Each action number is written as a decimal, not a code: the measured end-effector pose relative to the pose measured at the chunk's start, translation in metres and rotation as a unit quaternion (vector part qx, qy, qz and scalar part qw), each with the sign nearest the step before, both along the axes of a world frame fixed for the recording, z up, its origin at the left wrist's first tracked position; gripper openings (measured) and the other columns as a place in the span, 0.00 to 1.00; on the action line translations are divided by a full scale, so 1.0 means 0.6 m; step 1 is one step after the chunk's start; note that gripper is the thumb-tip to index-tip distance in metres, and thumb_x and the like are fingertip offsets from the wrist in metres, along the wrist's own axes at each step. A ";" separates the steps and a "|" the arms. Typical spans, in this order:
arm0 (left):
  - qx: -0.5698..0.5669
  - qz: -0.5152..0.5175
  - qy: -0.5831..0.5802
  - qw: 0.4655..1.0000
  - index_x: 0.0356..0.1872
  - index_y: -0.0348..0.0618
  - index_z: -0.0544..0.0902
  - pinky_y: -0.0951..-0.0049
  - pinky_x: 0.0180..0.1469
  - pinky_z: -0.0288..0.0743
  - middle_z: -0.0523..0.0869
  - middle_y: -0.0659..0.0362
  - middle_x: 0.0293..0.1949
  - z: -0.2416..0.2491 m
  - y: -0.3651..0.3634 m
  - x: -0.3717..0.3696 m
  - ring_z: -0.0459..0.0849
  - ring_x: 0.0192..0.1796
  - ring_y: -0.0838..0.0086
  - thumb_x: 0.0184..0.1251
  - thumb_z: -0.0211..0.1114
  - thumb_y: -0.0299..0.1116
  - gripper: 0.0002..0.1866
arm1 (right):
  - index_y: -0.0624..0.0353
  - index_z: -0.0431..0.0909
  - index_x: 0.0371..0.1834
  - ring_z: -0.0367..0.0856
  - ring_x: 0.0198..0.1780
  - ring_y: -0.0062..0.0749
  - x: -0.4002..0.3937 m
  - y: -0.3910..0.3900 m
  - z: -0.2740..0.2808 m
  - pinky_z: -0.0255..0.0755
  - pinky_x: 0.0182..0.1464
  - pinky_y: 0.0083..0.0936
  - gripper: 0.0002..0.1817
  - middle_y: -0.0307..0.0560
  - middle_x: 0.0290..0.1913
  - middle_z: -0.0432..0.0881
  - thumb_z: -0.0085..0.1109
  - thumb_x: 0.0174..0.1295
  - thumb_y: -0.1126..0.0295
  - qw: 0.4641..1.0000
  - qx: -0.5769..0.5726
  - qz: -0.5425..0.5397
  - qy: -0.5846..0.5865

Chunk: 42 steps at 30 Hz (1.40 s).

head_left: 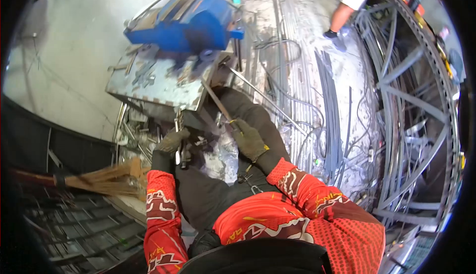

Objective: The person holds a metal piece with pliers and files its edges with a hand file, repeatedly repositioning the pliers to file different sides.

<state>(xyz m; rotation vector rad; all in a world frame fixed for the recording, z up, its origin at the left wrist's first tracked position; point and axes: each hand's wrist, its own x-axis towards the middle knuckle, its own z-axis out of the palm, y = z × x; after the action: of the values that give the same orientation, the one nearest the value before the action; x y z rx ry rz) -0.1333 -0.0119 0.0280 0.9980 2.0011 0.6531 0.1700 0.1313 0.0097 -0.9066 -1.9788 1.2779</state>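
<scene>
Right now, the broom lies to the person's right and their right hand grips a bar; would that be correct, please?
Not quite: the head view shows the broom on the person's left, not their right. The right hand does grip a bar, as you say.

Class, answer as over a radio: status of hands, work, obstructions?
Right hand gripping long bar, angled toward table corner. Left hand at shiny metal tool, grip unclear. Blue machine occupies table's far side.
</scene>
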 end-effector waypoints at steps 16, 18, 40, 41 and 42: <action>-0.072 -0.036 0.034 0.996 0.49 0.41 0.87 0.54 0.56 0.80 0.90 0.44 0.47 0.091 0.020 0.020 0.88 0.52 0.51 0.73 0.57 0.45 0.20 | 0.55 0.73 0.72 0.83 0.58 0.68 0.005 -0.012 -0.001 0.77 0.57 0.53 0.25 0.69 0.55 0.85 0.59 0.72 0.64 0.995 -0.046 0.036 -0.081; -0.140 0.018 -0.077 0.987 0.46 0.40 0.88 0.55 0.54 0.79 0.91 0.45 0.42 0.152 0.023 0.042 0.89 0.47 0.51 0.72 0.57 0.44 0.19 | 0.56 0.71 0.74 0.83 0.59 0.68 -0.007 -0.015 0.001 0.77 0.57 0.53 0.28 0.70 0.56 0.85 0.59 0.72 0.65 0.998 0.012 0.054 -0.007; -0.017 0.024 -0.089 0.996 0.48 0.39 0.86 0.64 0.47 0.81 0.89 0.56 0.37 0.103 0.000 0.029 0.86 0.39 0.69 0.70 0.68 0.42 0.16 | 0.48 0.71 0.77 0.86 0.42 0.61 -0.170 -0.017 0.075 0.80 0.44 0.51 0.30 0.59 0.41 0.86 0.58 0.69 0.67 0.955 0.204 0.107 -0.186; 0.035 0.030 -0.048 0.998 0.47 0.39 0.86 0.64 0.46 0.81 0.89 0.56 0.36 0.107 -0.005 0.033 0.86 0.39 0.69 0.69 0.69 0.41 0.16 | 0.48 0.71 0.77 0.86 0.42 0.61 -0.145 -0.026 0.070 0.80 0.44 0.51 0.30 0.59 0.41 0.86 0.58 0.69 0.67 0.955 0.207 0.107 -0.185; 0.087 0.038 -0.008 0.995 0.47 0.40 0.86 0.65 0.46 0.81 0.89 0.56 0.36 0.107 -0.008 0.034 0.86 0.38 0.70 0.68 0.69 0.41 0.15 | 0.47 0.71 0.77 0.86 0.42 0.61 -0.109 -0.035 0.060 0.79 0.43 0.52 0.31 0.59 0.41 0.86 0.59 0.69 0.67 0.960 0.210 0.100 -0.157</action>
<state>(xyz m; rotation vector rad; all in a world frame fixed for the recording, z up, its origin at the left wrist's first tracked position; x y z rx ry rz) -0.1129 -0.0166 0.0923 1.0181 2.0019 0.8860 0.1045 0.1102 0.0455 -0.7431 -2.5198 0.7915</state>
